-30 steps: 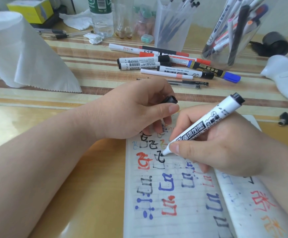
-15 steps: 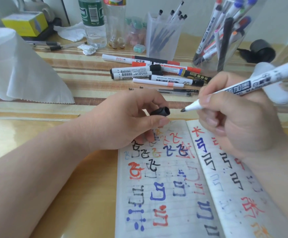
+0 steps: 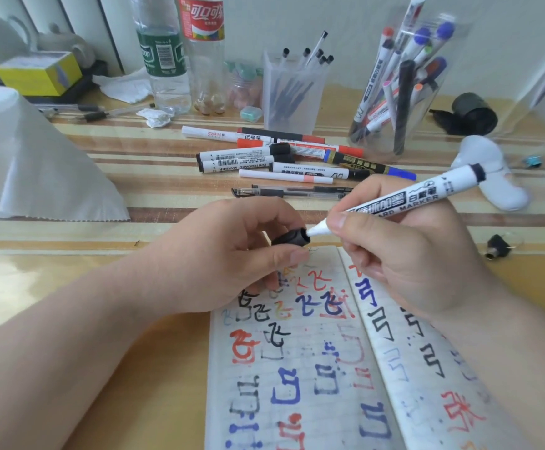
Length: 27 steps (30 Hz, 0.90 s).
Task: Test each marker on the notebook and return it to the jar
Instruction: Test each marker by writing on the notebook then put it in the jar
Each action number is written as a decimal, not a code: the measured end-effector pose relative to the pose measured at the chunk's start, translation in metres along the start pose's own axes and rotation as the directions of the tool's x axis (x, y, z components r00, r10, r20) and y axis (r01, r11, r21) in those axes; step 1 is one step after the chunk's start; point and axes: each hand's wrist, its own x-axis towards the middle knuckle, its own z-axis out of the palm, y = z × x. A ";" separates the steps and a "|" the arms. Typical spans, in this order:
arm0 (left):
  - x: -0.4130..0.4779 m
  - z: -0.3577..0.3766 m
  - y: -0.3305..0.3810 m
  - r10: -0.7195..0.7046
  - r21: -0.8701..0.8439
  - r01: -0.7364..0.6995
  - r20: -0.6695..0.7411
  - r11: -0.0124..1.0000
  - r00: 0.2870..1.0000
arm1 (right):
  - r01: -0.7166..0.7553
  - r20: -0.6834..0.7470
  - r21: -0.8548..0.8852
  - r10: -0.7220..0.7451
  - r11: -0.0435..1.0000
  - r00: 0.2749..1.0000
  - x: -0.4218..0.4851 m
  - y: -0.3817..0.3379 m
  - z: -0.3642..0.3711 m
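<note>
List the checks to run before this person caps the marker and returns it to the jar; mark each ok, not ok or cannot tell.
1. Left hand pinches the black cap: ok.
2. Right hand grips the marker: ok.
3. Marker tip meets the cap's open mouth: ok.
4. Cap pushed fully home: not ok, the white neck shows.
5. This marker's test mark on the notebook: cannot tell.
6. Jar stands upright: ok.

Bare forearms (image 3: 69, 352), bare hands (image 3: 228, 254) (image 3: 420, 264) — short nails
</note>
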 end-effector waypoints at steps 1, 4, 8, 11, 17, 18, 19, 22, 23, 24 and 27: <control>-0.001 0.000 0.000 0.017 0.013 -0.017 -0.010 1.000 1.000 | 0.001 0.025 -0.038 0.000 0.999 1.000 0.000 0.000 0.001; -0.002 0.002 0.000 0.052 -0.064 -0.055 -0.044 0.996 0.998 | 0.020 0.133 -0.062 -0.012 0.998 0.991 -0.001 0.001 0.004; 0.000 0.001 0.002 0.015 -0.301 -0.021 -0.023 0.953 1.000 | -0.127 0.169 0.170 0.098 0.977 0.981 0.001 0.000 0.001; 0.004 0.000 0.003 -0.021 -0.426 0.009 -0.024 0.905 0.999 | -0.220 0.194 0.312 0.164 0.924 0.967 0.005 -0.004 -0.002; 0.001 0.005 0.006 -0.082 -0.502 0.074 0.006 0.862 0.997 | -0.134 0.116 0.294 0.104 0.946 0.988 0.004 -0.005 -0.001; 0.000 0.005 0.008 -0.096 -0.570 0.094 0.027 0.816 0.995 | -0.104 0.109 0.283 0.076 0.953 0.991 0.004 -0.005 -0.001; 0.000 0.005 0.011 -0.103 -0.646 0.108 0.047 0.756 0.994 | -0.067 0.103 0.257 0.042 0.964 0.994 0.003 -0.005 0.000; -0.001 0.004 0.017 -0.109 -0.780 0.104 0.047 0.618 0.993 | 0.046 0.086 0.153 -0.060 0.987 0.994 0.001 -0.006 0.001; -0.002 0.005 0.018 -0.114 -0.790 0.101 0.040 0.604 0.993 | 0.070 0.083 0.128 -0.081 0.989 0.993 0.000 -0.005 0.002; -0.002 0.006 0.019 -0.122 -0.795 0.101 0.034 0.598 0.992 | 0.081 0.079 0.117 -0.090 0.990 0.993 0.000 -0.005 0.002; -0.003 0.010 0.021 -0.133 -0.805 0.098 0.024 0.585 0.991 | 0.077 0.064 0.140 -0.086 0.987 0.994 -0.001 -0.005 0.003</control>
